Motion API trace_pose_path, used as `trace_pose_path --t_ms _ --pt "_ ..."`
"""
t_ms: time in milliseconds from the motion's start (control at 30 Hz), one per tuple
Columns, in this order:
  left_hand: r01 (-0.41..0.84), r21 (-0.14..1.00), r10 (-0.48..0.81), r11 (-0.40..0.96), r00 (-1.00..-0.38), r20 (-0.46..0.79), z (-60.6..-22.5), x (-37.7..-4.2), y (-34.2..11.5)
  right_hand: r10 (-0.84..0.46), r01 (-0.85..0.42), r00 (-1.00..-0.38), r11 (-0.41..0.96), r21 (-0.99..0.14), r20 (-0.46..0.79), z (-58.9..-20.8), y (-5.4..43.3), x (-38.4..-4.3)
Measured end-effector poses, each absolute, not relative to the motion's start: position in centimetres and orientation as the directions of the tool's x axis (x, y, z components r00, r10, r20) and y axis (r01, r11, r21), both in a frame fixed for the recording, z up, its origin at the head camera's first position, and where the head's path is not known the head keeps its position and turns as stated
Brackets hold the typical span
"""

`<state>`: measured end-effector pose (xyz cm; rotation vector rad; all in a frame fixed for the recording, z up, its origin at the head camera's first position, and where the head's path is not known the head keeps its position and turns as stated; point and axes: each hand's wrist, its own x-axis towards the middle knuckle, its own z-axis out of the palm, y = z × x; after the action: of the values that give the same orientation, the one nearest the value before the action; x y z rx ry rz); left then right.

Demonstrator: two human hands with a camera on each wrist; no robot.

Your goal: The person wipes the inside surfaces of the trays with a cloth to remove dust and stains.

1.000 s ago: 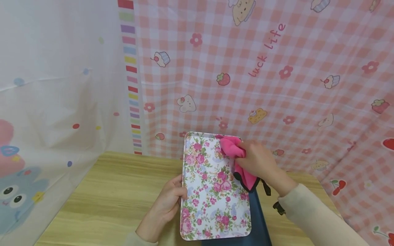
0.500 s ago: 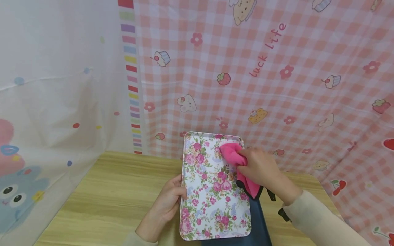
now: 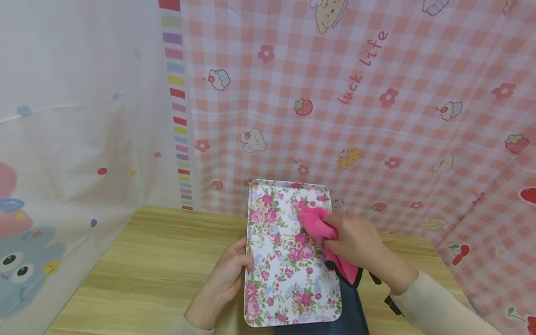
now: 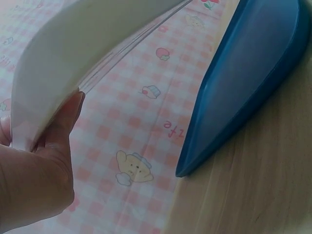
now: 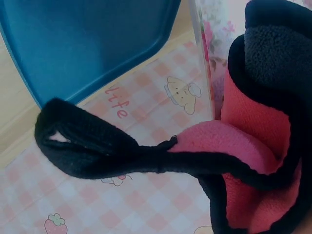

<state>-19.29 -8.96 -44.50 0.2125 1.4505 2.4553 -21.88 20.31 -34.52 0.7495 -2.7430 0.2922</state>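
Note:
A white rectangular tray [image 3: 284,279] with pink roses stands tilted up in the head view. My left hand [image 3: 228,272] grips its left edge, thumb on the printed face; the left wrist view shows the fingers at the plain pale underside [image 4: 87,44]. Bunched in my right hand [image 3: 358,239] is a pink cleaning cloth [image 3: 316,224], pressed to the upper right part of the printed face. The cloth has black edging and a black hanging loop [image 5: 87,141], which dangles free in the right wrist view. My right fingertips are hidden by the cloth.
A dark blue tray [image 3: 351,309] lies on the wooden table [image 3: 167,265], partly behind the floral tray. Beyond the table's back edge hangs a pink checked curtain [image 3: 268,93]; a white printed curtain [image 3: 83,139] hangs at the left.
My right hand has slid the cloth down the tray's right side from near the top corner, uncovering that corner. The left hand and the floral tray have stayed nearly in place.

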Motion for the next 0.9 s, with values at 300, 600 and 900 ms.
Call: trace_pose_path --t_ms 300,600,900 --pt "-0.168 0.869 0.306 -0.466 -0.952 -0.019 -44.5 -19.3 -9.1 -0.478 -0.522 -0.834 0.845 -0.115 0.276 -35.5 20.6 -20.5" --pt "-0.165 0.869 0.289 -0.467 -0.957 -0.027 -44.4 -19.3 -9.0 -0.534 -0.574 -0.798 0.815 -0.079 0.28 -36.5 21.1 -19.0" --pt "-0.161 0.87 0.254 -0.465 -0.966 -0.043 -44.5 -19.4 -8.9 -0.571 -0.601 -0.786 0.795 -0.079 0.239 -37.0 21.7 -17.8"
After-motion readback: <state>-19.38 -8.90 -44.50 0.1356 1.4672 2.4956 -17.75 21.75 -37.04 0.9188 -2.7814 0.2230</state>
